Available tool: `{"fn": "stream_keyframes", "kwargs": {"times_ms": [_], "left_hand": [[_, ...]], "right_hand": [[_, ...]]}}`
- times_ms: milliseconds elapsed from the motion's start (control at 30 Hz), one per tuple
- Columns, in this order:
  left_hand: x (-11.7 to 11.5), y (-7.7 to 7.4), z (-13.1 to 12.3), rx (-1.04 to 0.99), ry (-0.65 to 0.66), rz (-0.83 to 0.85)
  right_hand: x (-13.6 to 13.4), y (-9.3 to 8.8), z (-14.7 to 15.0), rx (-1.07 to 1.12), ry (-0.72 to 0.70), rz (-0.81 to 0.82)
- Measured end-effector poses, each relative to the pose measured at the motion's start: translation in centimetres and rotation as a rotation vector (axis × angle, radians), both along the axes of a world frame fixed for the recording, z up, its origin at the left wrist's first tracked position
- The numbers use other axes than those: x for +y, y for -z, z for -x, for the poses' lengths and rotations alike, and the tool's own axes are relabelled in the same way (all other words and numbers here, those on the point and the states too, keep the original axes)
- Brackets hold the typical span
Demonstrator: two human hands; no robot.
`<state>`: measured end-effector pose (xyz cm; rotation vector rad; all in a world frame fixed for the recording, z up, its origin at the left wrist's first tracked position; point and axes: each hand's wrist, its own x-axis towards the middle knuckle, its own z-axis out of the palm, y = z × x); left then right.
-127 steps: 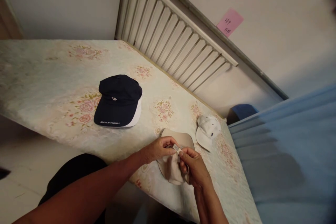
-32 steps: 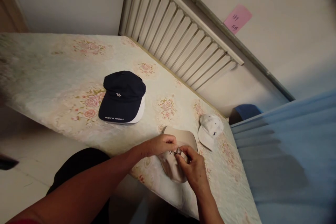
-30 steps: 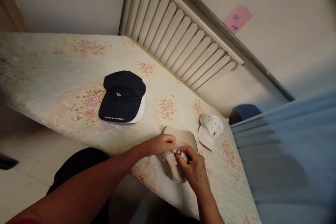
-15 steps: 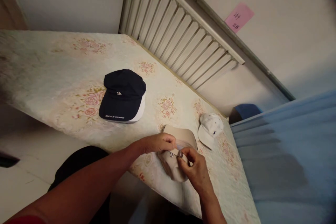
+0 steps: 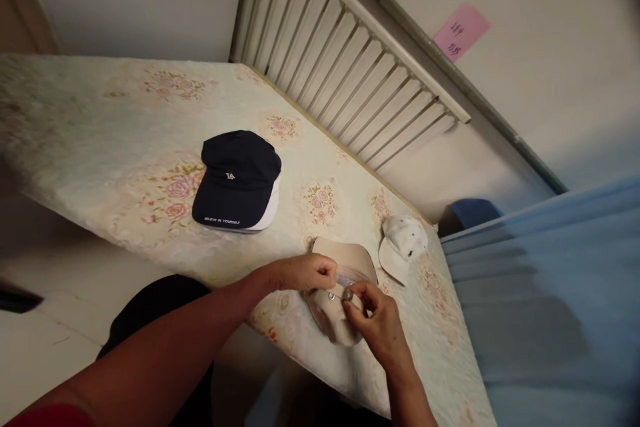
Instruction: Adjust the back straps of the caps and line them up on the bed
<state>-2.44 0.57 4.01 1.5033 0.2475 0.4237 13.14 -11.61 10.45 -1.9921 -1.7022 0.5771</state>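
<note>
A beige cap (image 5: 334, 320) lies on the flowered table cover, its brim pointing away from me. My left hand (image 5: 313, 272) is closed in a pinch at the left part of the cap's back strap. On the other side my right hand (image 5: 377, 320) pinches the strap by a small metal buckle (image 5: 349, 293) between thumb and fingers. Another small metal piece (image 5: 331, 295) shows on the strap between the hands. The fingertips partly cover the strap. To the left rests a navy cap (image 5: 237, 180) with a white side edge, and beyond my right hand sits a white cap (image 5: 404, 240).
The table cover (image 5: 150, 120) has a flower pattern. A radiator (image 5: 345, 60) runs along its far edge. On the right hangs a blue curtain (image 5: 530, 293), with a dark blue object (image 5: 475, 215) behind it. A pink note (image 5: 463, 31) is on the wall.
The view has shifted slightly, so everything sits a little further right. Both hands keep their hold at the beige cap's strap, and the caps lie as before.
</note>
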Motion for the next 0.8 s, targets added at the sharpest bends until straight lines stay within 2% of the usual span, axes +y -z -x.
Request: {"fn": "stream_keyframes", "kwargs": {"times_ms": [100,200,300,400,567,733,800], "left_hand": [[0.0,0.1,-0.1,-0.012,-0.008,0.005],[0.0,0.2,-0.1,-0.015,-0.017,-0.005],[0.0,0.1,-0.1,-0.008,-0.025,0.005],[0.1,0.0,0.0,-0.021,-0.027,-0.002],[0.1,-0.2,0.1,-0.011,-0.002,-0.011],[0.1,-0.3,0.0,-0.026,0.002,-0.016],[0.1,-0.3,0.0,-0.031,-0.007,-0.015]], "right_hand": [[-0.1,-0.2,0.0,0.078,0.010,0.000],[-0.3,-0.4,-0.2,0.247,0.037,0.022],[-0.5,-0.6,-0.8,0.492,0.045,0.118],[-0.6,-0.7,-1.3,0.610,0.024,0.204],[-0.6,-0.7,-1.8,0.606,0.026,0.195],[-0.2,-1.2,-2.1,0.375,-0.001,0.095],[0.0,-1.5,-2.0,0.327,0.002,0.105]]}}
